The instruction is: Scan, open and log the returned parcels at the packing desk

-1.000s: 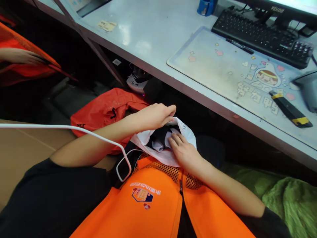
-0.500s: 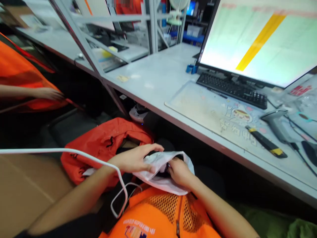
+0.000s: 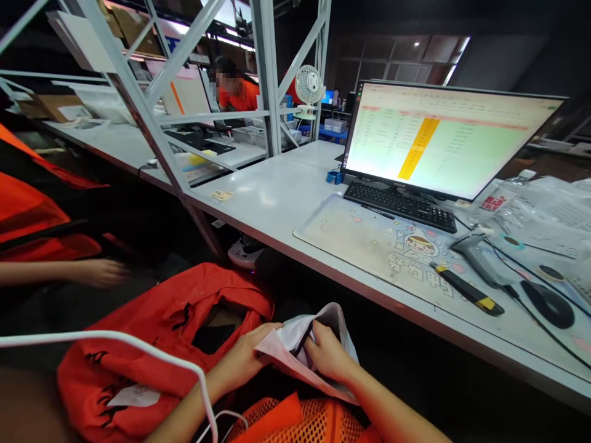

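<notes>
Fingers of left hand (image 3: 247, 357) pinch rim of white plastic-looking bag (image 3: 284, 357), best held wide; right hand (image 3: 327, 354) inside, finger state unclear.

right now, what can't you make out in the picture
All in the head view:
Right hand: fingertips hidden inside the white bag.
Left hand: fingers partly covered by the white bag's edge.
Contents of the white bag: mostly hidden by its front wall and the right hand.
Co-worker's hand: blurred.
Screen: text too small.
Cable: cut off by the left edge.
</notes>
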